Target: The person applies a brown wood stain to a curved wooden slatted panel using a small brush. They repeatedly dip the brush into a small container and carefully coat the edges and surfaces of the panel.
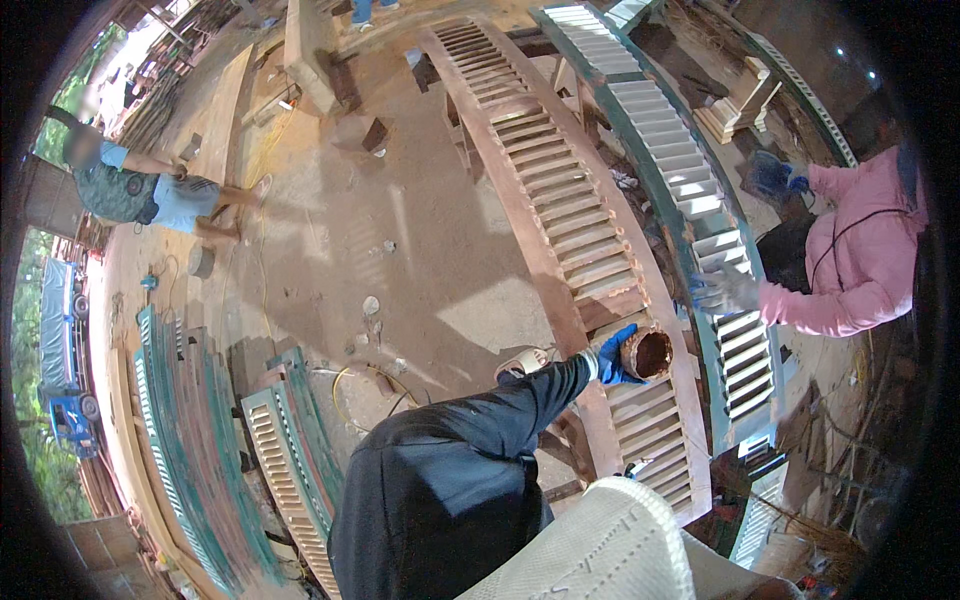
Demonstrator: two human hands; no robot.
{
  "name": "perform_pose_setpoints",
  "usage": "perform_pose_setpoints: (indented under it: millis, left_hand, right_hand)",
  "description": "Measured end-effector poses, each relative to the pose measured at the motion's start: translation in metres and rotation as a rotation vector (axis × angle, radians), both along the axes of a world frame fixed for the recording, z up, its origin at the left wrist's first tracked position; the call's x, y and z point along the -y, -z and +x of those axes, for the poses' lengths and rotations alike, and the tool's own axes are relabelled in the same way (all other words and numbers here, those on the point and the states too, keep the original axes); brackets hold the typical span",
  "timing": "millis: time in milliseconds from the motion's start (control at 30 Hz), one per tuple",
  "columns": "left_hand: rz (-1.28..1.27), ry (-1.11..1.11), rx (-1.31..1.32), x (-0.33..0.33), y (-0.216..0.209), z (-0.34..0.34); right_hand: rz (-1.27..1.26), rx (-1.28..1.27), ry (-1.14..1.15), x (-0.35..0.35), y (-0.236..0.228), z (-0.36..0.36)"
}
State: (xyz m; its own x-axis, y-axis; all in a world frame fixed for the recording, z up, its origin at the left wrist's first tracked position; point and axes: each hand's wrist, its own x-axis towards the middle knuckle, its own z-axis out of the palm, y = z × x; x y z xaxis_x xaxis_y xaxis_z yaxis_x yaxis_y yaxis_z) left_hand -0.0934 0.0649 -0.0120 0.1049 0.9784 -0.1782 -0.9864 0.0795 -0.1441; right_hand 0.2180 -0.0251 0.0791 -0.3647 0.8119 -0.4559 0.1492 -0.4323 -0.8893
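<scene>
My left hand [617,356], in a blue glove at the end of a dark sleeve, is wrapped round a round can [650,355] whose inside is coated reddish brown. The can is tilted so its mouth shows. Beneath it lies a long louvred shutter [560,205] with a pinkish-brown frame and pale slats. Some slats have brown patches along their ends. A woven white brim [590,545] covers the lower middle of the view. My right hand does not show. A small dark and white thing [636,468] lies against the slats by the brim, too small to make out.
Alongside stands a green-framed louvred shutter [665,130]. A co-worker in a pink top [850,260] leans over it with gloved hands. Green shutters [190,450] are stacked at lower left. Another person [150,190] stands far left. A yellow cable [265,270] crosses the floor.
</scene>
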Motion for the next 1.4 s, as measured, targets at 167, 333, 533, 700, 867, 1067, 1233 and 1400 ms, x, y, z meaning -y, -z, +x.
perform_pose_setpoints:
  millis: [167,333,533,700,867,1067,1233,1400]
  left_hand:
    - [0.002,0.010,-0.077,0.033,-0.005,-0.003]
    - [0.124,-0.079,-0.220,0.092,-0.036,-0.018]
    - [0.117,-0.248,0.157,0.175,-0.051,-0.074]
    - [0.205,-0.276,0.096,0.167,-0.073,-0.111]
    - [0.187,-0.310,0.335,0.150,-0.086,-0.100]
    - [0.070,-0.470,0.303,0.143,-0.089,-0.054]
    - [0.084,-0.303,0.403,0.145,-0.100,-0.049]
    - [0.099,-0.246,0.515,0.145,-0.105,-0.042]
  right_hand:
    - [-0.485,-0.383,0.471,-0.011,-0.051,-0.046]
    - [-0.498,-0.306,0.326,-0.051,-0.067,-0.058]
    - [-0.636,-0.249,0.207,-0.084,-0.099,-0.097]
    - [-0.523,-0.284,0.435,-0.087,-0.123,-0.147]
    - [-0.495,-0.310,0.178,-0.082,-0.134,-0.150]
    - [-0.540,-0.275,0.322,-0.081,-0.115,-0.141]
    - [-0.512,-0.422,0.160,-0.093,-0.107,-0.122]
    - [-0.547,-0.423,0.111,-0.100,-0.109,-0.120]
